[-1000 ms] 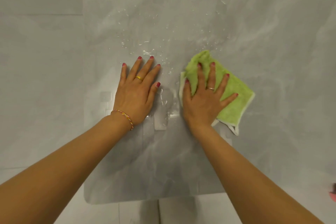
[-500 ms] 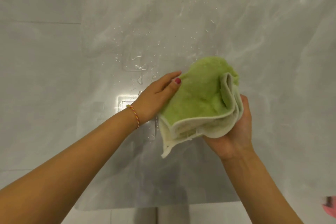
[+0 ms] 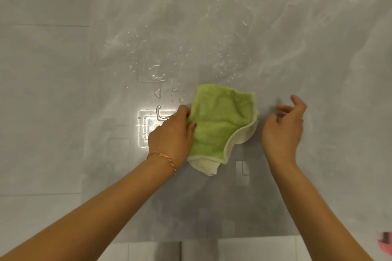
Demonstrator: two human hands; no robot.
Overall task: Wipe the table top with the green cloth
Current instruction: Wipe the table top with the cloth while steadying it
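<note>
Left hand [image 3: 171, 133] fingers pinch the green cloth [image 3: 220, 121]; right hand [image 3: 283, 127] is open w/ nothing. Cloth's bunched, so it may skip water drops [image 3: 158, 77] on the table [image 3: 297, 48].

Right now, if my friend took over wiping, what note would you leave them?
Left hand: gripping the left edge of the green cloth.
Right hand: open, off the cloth, just to its right.
Cloth: crumpled, near the middle of the table top.
Done: hard to tell; the near part shows no drops.
Left: water drops beyond and left of the cloth. Wipe them.
</note>
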